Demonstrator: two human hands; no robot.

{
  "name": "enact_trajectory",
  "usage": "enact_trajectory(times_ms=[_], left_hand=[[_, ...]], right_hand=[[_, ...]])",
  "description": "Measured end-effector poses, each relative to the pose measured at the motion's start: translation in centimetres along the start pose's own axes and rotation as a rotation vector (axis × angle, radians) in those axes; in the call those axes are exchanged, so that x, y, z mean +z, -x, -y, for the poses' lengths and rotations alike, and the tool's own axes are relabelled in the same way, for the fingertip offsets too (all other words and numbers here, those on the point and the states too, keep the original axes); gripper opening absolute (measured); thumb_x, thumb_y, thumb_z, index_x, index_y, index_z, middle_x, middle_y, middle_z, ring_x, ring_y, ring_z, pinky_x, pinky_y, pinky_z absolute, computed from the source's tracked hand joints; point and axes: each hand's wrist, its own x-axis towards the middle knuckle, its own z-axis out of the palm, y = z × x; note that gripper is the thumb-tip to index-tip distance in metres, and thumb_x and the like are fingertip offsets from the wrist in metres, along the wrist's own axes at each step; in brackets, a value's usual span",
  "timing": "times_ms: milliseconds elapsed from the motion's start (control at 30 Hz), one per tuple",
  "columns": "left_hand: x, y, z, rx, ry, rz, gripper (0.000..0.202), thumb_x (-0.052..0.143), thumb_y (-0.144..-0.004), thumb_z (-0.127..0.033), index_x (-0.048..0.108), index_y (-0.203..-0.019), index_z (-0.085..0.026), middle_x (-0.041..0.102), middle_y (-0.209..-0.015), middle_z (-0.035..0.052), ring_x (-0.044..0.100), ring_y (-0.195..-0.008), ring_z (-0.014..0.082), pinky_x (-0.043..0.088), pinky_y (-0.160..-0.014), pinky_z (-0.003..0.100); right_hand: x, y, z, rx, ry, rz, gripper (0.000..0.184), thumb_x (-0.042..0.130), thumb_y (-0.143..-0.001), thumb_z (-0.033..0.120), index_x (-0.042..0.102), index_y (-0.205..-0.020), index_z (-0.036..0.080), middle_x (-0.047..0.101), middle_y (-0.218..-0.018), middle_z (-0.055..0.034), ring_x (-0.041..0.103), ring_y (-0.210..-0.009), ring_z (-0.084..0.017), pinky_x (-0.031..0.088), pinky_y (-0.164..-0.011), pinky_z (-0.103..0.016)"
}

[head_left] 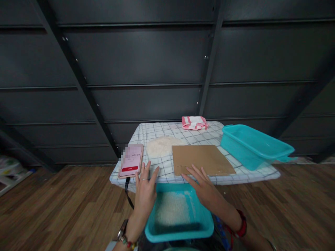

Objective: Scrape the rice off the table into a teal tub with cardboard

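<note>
Left hand [145, 193] flat, fingers spread apart, holding nothing; it lies over the far-left corner of the near teal tub [180, 237], fingertips reaching the table edge just beside the phone [131, 160]. Ring on one finger, watch and beaded band at the wrist. Right hand [205, 188] also splayed, gripping nothing; fingertips touch the near edge of the cardboard sheet [201, 158], palm over the tub's far-right corner. Red band on that wrist.

Near teal tub sits below the table's front edge, close to the body, with white rice [172, 209] spread on its bottom. Cardboard sheet lies flat on the checked tablecloth [162, 170], mid-table. Loose rice pile [162, 145] just left of it, on the cloth. Second teal tub [251, 144] at the right table edge, tilted. Pink striped cloth [195, 122] folded at the far edge. Black cable [128, 193] hangs down below the phone. Wood floor [65, 209] around.
</note>
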Motion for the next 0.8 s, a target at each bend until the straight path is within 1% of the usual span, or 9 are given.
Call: enact_trajectory(times_ms=[133, 233, 433, 600, 700, 800], left_hand=[[-0.4, -0.4, 0.1, 0.012, -0.023, 0.015, 0.064, 0.037, -0.064, 0.01, 0.054, -0.115, -0.024, 0.042, -0.135, 0.0148, 0.026, -0.131, 0.0338, 0.031, -0.095, 0.062], [-0.6, -0.7, 0.1, 0.015, -0.046, 0.011, 0.064, 0.037, -0.063, 0.011, 0.055, -0.114, -0.023, 0.044, -0.134, 0.0153, 0.027, -0.13, 0.0342, 0.033, -0.095, 0.06], [-0.6, -0.9, 0.1, 0.028, -0.073, 0.009, 0.065, 0.037, -0.062, 0.012, 0.056, -0.114, -0.023, 0.043, -0.135, 0.0157, 0.027, -0.13, 0.0348, 0.032, -0.096, 0.06], [-0.6, -1.0, 0.2, 0.027, -0.075, 0.016, 0.06, 0.038, -0.066, 0.01, 0.057, -0.112, -0.023, 0.044, -0.134, 0.0164, 0.028, -0.129, 0.0354, 0.031, -0.096, 0.061], [-0.8, -0.6, 0.2, 0.006, -0.072, 0.046, 0.057, 0.041, -0.068, 0.008, 0.056, -0.114, -0.023, 0.04, -0.136, 0.0184, 0.025, -0.13, 0.0369, 0.029, -0.095, 0.063], [-0.9, 0.4, 0.3, -0.017, -0.077, 0.078, 0.062, 0.044, -0.067, 0.007, 0.051, -0.12, -0.024, 0.034, -0.139, 0.02, 0.021, -0.131, 0.0376, 0.028, -0.095, 0.064]], right_hand=[[0.2, -0.4, 0.2, 0.009, 0.008, -0.032, 0.064, 0.026, -0.073, -0.007, 0.046, -0.127, 0.02, 0.045, -0.131, -0.0143, 0.027, -0.129, -0.028, 0.031, -0.097, -0.059], [0.3, -0.7, 0.3, 0.004, 0.01, -0.043, 0.066, 0.026, -0.071, -0.009, 0.047, -0.127, 0.019, 0.044, -0.131, -0.0145, 0.026, -0.13, -0.028, 0.031, -0.097, -0.059], [0.2, -1.2, 0.2, -0.002, 0.019, -0.046, 0.064, 0.027, -0.071, -0.008, 0.049, -0.125, 0.017, 0.047, -0.129, -0.0154, 0.029, -0.128, -0.03, 0.031, -0.096, -0.059], [0.3, -1.1, 0.1, -0.009, 0.026, -0.065, 0.064, 0.027, -0.071, -0.009, 0.05, -0.124, 0.017, 0.047, -0.129, -0.0152, 0.028, -0.128, -0.029, 0.03, -0.097, -0.058], [0.1, -1.2, 0.2, -0.001, 0.032, -0.057, 0.062, 0.028, -0.072, -0.008, 0.05, -0.125, 0.018, 0.046, -0.13, -0.0152, 0.029, -0.128, -0.028, 0.03, -0.098, -0.058], [-0.1, -1.1, 0.3, 0.008, 0.041, -0.047, 0.063, 0.028, -0.071, -0.008, 0.05, -0.124, 0.018, 0.048, -0.129, -0.0148, 0.032, -0.127, -0.029, 0.031, -0.097, -0.058]])
